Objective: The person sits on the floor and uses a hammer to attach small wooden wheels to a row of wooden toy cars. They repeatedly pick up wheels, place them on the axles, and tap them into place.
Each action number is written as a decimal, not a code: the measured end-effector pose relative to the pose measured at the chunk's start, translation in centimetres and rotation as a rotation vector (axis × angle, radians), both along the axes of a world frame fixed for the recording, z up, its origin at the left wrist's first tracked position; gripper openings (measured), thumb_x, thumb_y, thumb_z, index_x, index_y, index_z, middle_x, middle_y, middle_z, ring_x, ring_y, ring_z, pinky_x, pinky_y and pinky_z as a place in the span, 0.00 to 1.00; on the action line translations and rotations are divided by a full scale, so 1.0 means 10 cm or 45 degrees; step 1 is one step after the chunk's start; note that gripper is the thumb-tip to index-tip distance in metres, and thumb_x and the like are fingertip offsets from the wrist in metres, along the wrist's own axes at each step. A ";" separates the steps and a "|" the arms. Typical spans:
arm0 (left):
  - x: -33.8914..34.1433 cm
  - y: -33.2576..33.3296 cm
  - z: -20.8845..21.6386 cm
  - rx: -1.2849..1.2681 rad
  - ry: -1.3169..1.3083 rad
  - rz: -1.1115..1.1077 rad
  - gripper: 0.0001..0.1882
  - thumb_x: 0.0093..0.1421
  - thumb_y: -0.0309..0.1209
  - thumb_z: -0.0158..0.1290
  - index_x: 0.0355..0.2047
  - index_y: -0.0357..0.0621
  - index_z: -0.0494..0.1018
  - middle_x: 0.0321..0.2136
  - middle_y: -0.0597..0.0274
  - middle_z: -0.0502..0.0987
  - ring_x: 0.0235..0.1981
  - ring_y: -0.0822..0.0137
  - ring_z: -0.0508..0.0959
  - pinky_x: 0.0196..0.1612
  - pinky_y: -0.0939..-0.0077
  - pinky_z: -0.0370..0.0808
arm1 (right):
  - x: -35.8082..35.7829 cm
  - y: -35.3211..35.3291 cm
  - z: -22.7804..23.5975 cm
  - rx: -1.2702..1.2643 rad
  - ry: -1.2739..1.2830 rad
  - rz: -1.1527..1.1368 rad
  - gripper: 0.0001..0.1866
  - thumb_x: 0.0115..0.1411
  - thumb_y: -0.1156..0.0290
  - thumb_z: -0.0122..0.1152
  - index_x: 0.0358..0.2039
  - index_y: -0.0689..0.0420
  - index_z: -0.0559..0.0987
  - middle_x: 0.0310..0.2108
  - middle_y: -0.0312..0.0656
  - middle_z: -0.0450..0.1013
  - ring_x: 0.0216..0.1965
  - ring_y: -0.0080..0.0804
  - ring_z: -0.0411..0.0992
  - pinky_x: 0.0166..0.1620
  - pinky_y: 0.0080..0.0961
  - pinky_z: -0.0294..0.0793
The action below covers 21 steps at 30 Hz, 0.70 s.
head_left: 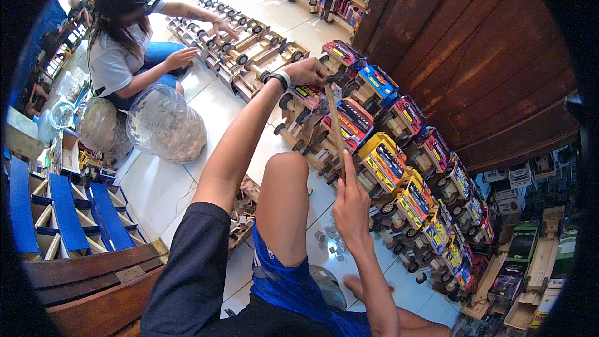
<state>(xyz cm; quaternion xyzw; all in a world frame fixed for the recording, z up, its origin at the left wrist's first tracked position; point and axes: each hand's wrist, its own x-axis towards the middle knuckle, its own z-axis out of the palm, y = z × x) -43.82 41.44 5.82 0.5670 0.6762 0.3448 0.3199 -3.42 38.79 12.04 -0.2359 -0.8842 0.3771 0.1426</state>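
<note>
In my right hand [352, 209] I grip the long wooden handle of a hammer [337, 128]. Its dark head is up by my left hand [304, 73], which reaches out to a wooden toy truck [309, 95] with a printed dark and red body. The fingers of that hand are closed near the hammer head, and what they hold is too small to make out. More toy trucks with black wheels stand in tight rows around it, among them a blue one [378, 82], a red one [350, 123] and a yellow one [384, 162].
Opposite me a person [121, 43] sits handling rows of wheeled wooden chassis [249, 50]. Clear plastic bags [165, 123] stand on the tiles beside them. Blue wooden pieces [67, 212] are at left, a brown wooden door [480, 56] at right. Small grey bits [334, 242] lie on the floor.
</note>
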 end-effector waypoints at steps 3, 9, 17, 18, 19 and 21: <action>-0.02 0.03 -0.06 0.069 -0.097 0.015 0.08 0.60 0.24 0.61 0.39 0.40 0.86 0.37 0.63 0.87 0.38 0.75 0.82 0.47 0.78 0.78 | -0.01 0.00 0.00 0.006 -0.016 0.009 0.37 0.68 0.82 0.51 0.76 0.49 0.56 0.38 0.60 0.76 0.39 0.62 0.76 0.42 0.53 0.74; -0.02 0.01 -0.04 0.081 -0.114 0.008 0.09 0.60 0.28 0.64 0.41 0.42 0.87 0.41 0.60 0.87 0.42 0.72 0.83 0.51 0.76 0.78 | -0.03 0.02 0.03 0.033 -0.074 0.015 0.37 0.69 0.81 0.51 0.76 0.48 0.56 0.40 0.63 0.77 0.38 0.64 0.77 0.40 0.54 0.73; 0.04 0.01 0.02 0.073 -0.134 0.001 0.11 0.59 0.30 0.66 0.41 0.40 0.86 0.40 0.59 0.87 0.42 0.69 0.84 0.53 0.75 0.78 | -0.12 -0.05 -0.02 0.049 0.030 -0.033 0.36 0.69 0.81 0.50 0.75 0.45 0.57 0.41 0.65 0.78 0.41 0.66 0.78 0.42 0.55 0.74; 0.03 0.02 0.02 0.078 -0.139 0.001 0.11 0.59 0.31 0.66 0.40 0.39 0.86 0.40 0.59 0.87 0.42 0.69 0.84 0.52 0.74 0.78 | -0.12 -0.04 -0.02 0.019 -0.066 -0.038 0.36 0.69 0.81 0.50 0.74 0.45 0.57 0.43 0.65 0.78 0.42 0.66 0.78 0.43 0.55 0.74; 0.01 0.04 0.01 0.058 -0.145 0.015 0.11 0.59 0.31 0.66 0.40 0.39 0.86 0.41 0.59 0.87 0.42 0.69 0.84 0.52 0.74 0.78 | -0.11 -0.03 -0.02 -0.010 -0.161 -0.043 0.35 0.69 0.81 0.50 0.74 0.44 0.57 0.44 0.66 0.78 0.43 0.67 0.78 0.43 0.55 0.74; -0.01 0.04 -0.03 -0.004 -0.161 0.051 0.10 0.59 0.31 0.67 0.39 0.40 0.86 0.41 0.59 0.87 0.42 0.69 0.83 0.53 0.73 0.77 | -0.10 -0.04 0.00 -0.006 -0.034 -0.039 0.35 0.69 0.81 0.50 0.74 0.45 0.57 0.43 0.66 0.78 0.42 0.67 0.78 0.42 0.55 0.75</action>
